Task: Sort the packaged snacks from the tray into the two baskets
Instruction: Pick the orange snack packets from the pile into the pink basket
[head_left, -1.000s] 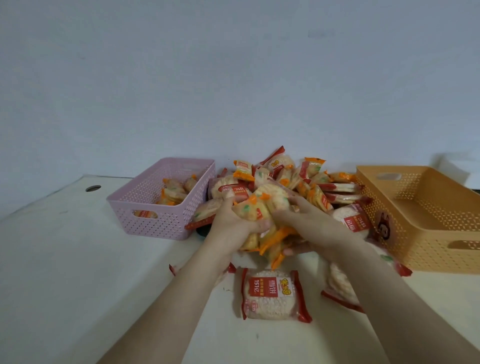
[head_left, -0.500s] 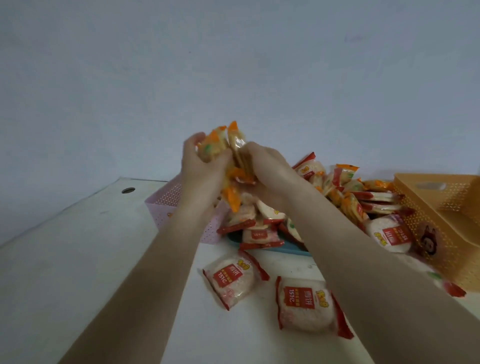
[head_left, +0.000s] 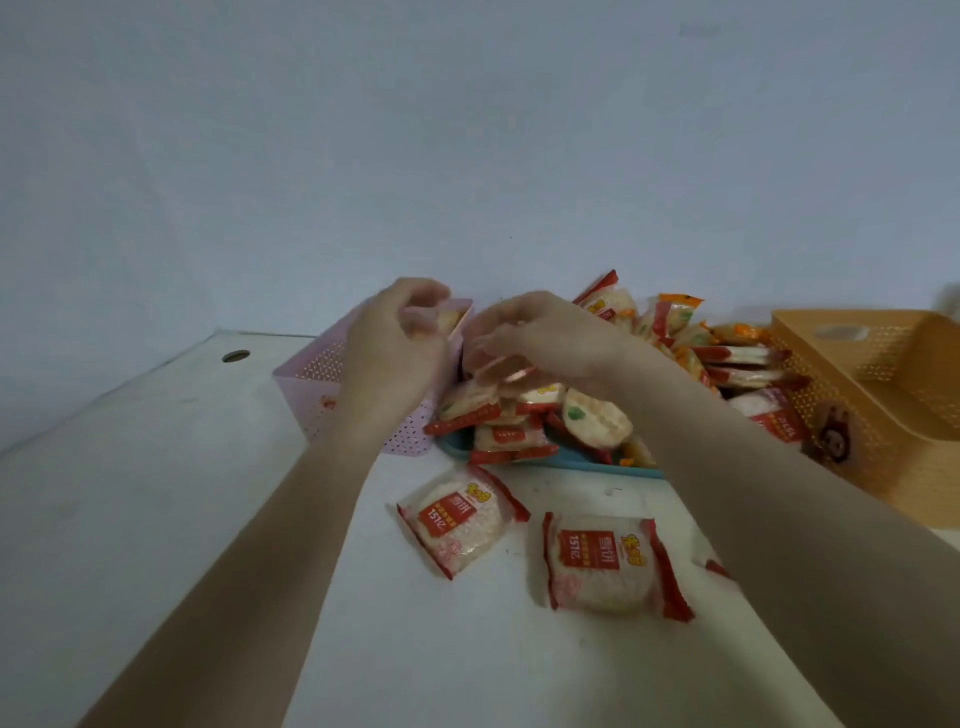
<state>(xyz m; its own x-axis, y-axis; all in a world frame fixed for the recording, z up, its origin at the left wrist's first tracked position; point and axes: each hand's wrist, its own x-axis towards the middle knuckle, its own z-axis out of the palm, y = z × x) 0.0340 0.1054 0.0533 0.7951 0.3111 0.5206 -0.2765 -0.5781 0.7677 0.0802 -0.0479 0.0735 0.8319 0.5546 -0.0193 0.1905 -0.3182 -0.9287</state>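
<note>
My left hand (head_left: 397, 338) hovers over the near right corner of the pink basket (head_left: 311, 387), fingers loosely curled and holding nothing. My right hand (head_left: 524, 338) hangs just right of it, above the basket's edge and the snack pile (head_left: 524, 415), fingers relaxed and blurred, with nothing in them. One pale packet (head_left: 448, 318) shows inside the pink basket behind my left hand. The pile of red-edged and orange-edged packets lies on a teal tray (head_left: 576, 460). The orange basket (head_left: 883, 395) stands at the right.
Two red-and-white packets (head_left: 460, 519) (head_left: 608, 566) lie on the white table in front of the tray, and a corner of a third (head_left: 718, 569) peeks from under my right forearm. A round hole (head_left: 235, 356) sits in the table at the far left.
Both hands lifted a handful of orange-edged packets from the pile, carried it left toward the pink basket, and now hold nothing.
</note>
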